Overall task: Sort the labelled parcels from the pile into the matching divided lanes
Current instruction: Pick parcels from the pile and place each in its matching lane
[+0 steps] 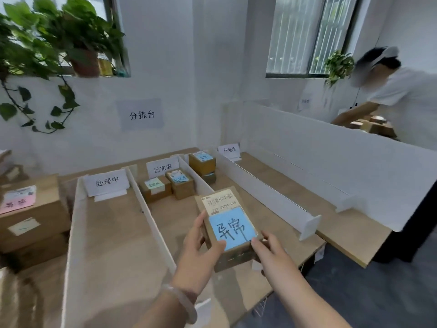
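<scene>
I hold a small brown parcel (224, 204) with a barcode label and a blue note reading 异常, above the near end of the third lane. My left hand (201, 247) grips its left side and my right hand (272, 254) grips its near right corner. White dividers (151, 221) split the table into lanes marked by cards: 处理中 (106, 182), 已完成 (162, 167) and 待处理 (229, 150). Two parcels (182, 185) with notes sit in the 已完成 lane. A stack of parcels (203, 162) stands at the far end of the third lane.
A pile of larger brown boxes (33, 214), one with a pink note, sits at the left. A tall white partition (331, 166) runs along the right, with another person (402, 95) bending over boxes behind it. Potted plants (59, 36) hang at the window.
</scene>
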The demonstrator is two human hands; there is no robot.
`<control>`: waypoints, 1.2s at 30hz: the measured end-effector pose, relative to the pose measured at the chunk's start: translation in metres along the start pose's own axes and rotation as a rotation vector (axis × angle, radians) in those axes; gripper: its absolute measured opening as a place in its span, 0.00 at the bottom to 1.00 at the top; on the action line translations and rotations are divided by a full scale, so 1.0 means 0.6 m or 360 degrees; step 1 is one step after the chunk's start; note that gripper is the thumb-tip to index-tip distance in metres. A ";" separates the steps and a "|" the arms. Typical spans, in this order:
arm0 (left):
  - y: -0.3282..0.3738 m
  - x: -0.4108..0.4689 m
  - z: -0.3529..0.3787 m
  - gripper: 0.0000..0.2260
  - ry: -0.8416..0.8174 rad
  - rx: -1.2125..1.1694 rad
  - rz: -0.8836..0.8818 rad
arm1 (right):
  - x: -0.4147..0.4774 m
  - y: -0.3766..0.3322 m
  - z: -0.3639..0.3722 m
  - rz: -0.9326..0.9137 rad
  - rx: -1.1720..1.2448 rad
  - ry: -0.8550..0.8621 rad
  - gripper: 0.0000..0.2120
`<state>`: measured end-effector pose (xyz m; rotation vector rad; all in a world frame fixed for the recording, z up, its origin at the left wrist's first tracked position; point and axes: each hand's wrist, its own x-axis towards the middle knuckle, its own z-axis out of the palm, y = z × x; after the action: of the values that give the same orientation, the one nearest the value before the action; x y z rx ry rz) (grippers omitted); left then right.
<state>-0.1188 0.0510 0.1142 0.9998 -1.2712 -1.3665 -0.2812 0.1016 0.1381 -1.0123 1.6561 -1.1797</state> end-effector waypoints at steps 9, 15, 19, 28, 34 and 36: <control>-0.056 0.159 0.076 0.33 0.0046 -0.0059 -0.0137 | 0.164 0.010 -0.074 0.0014 -0.0241 -0.0106 0.14; -0.087 0.294 0.104 0.32 -0.0020 -0.0182 -0.0372 | 0.296 -0.001 -0.096 0.0044 -0.0383 -0.0166 0.13; -0.095 0.376 0.133 0.31 -0.0001 -0.0174 -0.0408 | 0.384 0.001 -0.116 -0.0006 -0.0402 -0.0122 0.17; -0.135 0.506 0.189 0.29 0.0116 -0.0055 -0.0441 | 0.548 0.024 -0.165 -0.0062 -0.0308 -0.0286 0.20; -0.173 0.590 0.221 0.29 0.0340 0.0007 -0.0513 | 0.670 0.046 -0.196 -0.0155 -0.0366 -0.0530 0.22; -0.190 0.624 0.228 0.29 0.0409 -0.0021 -0.0583 | 0.709 0.045 -0.210 -0.0194 -0.0357 -0.0571 0.23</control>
<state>-0.3337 -0.2947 0.0350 1.3997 -0.9153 -1.4585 -0.5383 -0.2530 0.0621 -1.3936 1.4753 -0.8379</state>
